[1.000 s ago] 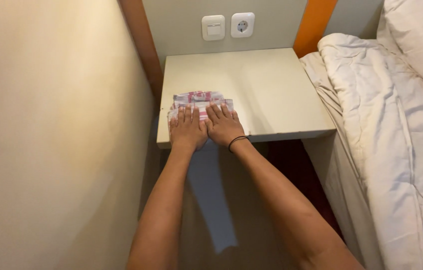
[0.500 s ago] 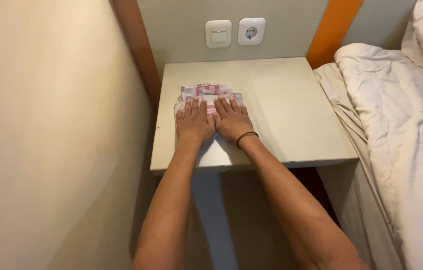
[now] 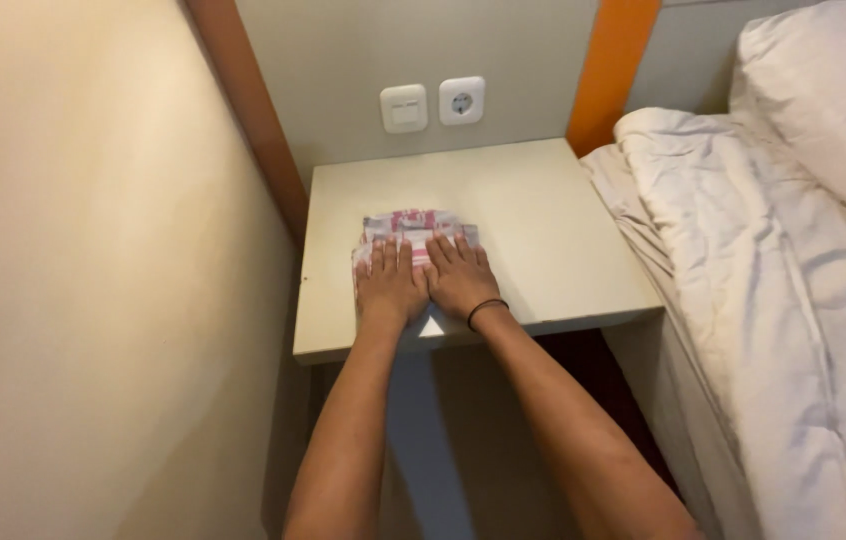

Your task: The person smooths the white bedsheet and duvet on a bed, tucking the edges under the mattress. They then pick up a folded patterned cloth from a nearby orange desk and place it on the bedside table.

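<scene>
- Head view: the left hand [image 3: 389, 285] and the right hand [image 3: 460, 277] lie flat, side by side, palms down, fingers spread, pressing on a folded pink-and-white cloth [image 3: 411, 227].
- Neither hand pinches anything.
- The cloth sits on the near left part of a pale bedside table [image 3: 543, 230], its far edge showing beyond the fingertips.
- A thin black band [image 3: 487, 309] circles the right wrist.
- Behind the table, a switch [image 3: 404, 108] and a socket [image 3: 462, 100] sit on the wall.
- A bed with a white duvet [image 3: 773, 290] stands just beside the table.
</scene>
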